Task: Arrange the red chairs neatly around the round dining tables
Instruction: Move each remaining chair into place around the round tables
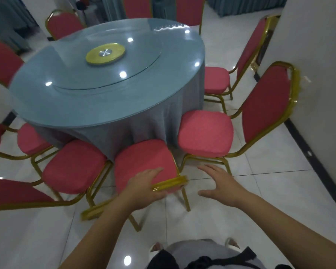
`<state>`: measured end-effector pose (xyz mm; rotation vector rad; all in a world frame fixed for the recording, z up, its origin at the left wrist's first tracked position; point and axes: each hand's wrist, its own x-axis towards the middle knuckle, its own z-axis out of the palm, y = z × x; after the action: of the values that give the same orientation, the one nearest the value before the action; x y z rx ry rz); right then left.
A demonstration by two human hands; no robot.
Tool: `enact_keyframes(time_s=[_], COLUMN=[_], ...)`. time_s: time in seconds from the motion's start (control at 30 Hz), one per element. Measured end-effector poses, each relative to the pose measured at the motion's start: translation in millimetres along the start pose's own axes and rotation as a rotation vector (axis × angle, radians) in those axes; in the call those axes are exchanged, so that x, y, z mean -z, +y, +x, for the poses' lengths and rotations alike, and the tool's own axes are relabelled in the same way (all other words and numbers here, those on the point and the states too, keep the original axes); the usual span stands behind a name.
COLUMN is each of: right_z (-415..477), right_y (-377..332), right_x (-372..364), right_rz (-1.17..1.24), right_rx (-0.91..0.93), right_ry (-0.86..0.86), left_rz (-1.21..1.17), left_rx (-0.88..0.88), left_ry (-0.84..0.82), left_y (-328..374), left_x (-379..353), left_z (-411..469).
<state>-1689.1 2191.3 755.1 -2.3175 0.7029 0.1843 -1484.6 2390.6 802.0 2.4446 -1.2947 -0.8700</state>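
A round dining table [89, 105] has a blue cloth and a glass top. Several red chairs with gold frames stand around it. The nearest red chair [144, 162] faces the table, its seat touching the hanging cloth. My left hand [145, 187] grips the gold top rail of its backrest, fingers over the rail and thumb beneath. My right hand [219, 183] hovers open with spread fingers just right of that rail, touching nothing. A neighbouring chair [206, 133] stands on the right and another [74, 166] on the left. The image is motion-blurred.
A white wall [318, 74] runs close behind the right-hand chairs. A gold turntable hub [105, 53] sits at the table's centre. Another chair's backrest [14, 191] juts in at lower left. White tiled floor [260, 191] lies around my feet.
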Motion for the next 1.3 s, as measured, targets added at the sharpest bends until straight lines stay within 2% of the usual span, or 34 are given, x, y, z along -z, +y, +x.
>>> enact_keyframes(time_s=[0.13, 0.27, 0.43, 0.67, 0.87, 1.03, 1.17, 1.3], right_z=[-46, -80, -105, -90, -31, 51, 123, 181], right_y=[93, 173, 225, 287, 347, 384, 402, 415], right_x=[66, 122, 180, 256, 331, 421, 468, 476], right_rz=[0.038, 0.014, -0.043, -0.046, -0.087, -0.236, -0.382, -0.495], right_rx=[-0.104, -0.202, -0.245, -0.267, -0.262, -0.232, -0.200, -0.151], right_ry=[0.063, 0.148, 0.184, 0.249, 0.263, 0.165, 0.148, 0.072], left_rz=[-0.148, -0.141, -0.160, -0.179, -0.371, -0.450, -0.472, -0.594], left_rx=[-0.113, -0.189, -0.202, -0.218, -0.158, -0.091, -0.017, 0.055], left_ry=[-0.038, -0.088, -0.188, -0.147, -0.116, -0.097, -0.076, -0.127], left_y=[105, 189, 263, 353, 430, 476, 486, 488], left_x=[-40, -87, -120, -111, -106, -97, -96, -101], left_z=[59, 110, 148, 248, 380, 478, 525, 537])
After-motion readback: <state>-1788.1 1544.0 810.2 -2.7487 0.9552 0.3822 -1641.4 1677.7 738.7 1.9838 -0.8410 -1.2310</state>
